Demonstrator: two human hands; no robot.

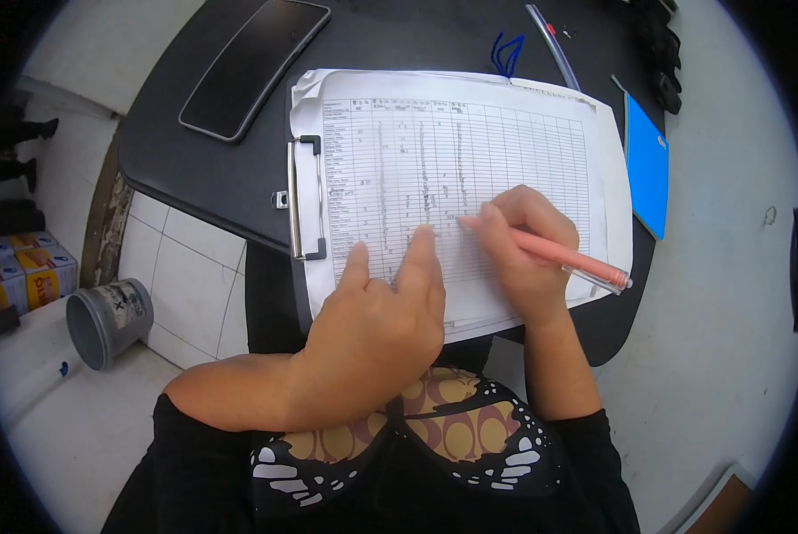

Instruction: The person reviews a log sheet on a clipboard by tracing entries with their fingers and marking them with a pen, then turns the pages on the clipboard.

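A printed table with handwritten entries fills the paper sheet [541, 142] on a clipboard [294, 200], whose metal clip lies at the left side. My right hand [532, 254] grips a pink pen [559, 254], its tip at the sheet right of the middle columns. My left hand [377, 316] rests on the lower part of the sheet, holding nothing. Its index finger and little finger point up the page and lie apart, while the fingers between them are bent.
On the black table [185, 165] lie a dark smartphone [255, 67] at the upper left, a blue notebook [645, 165] at the right, a clear tube [555, 49] and a blue string [507, 55]. A grey bucket [110, 322] and yellow boxes [25, 271] stand on the floor.
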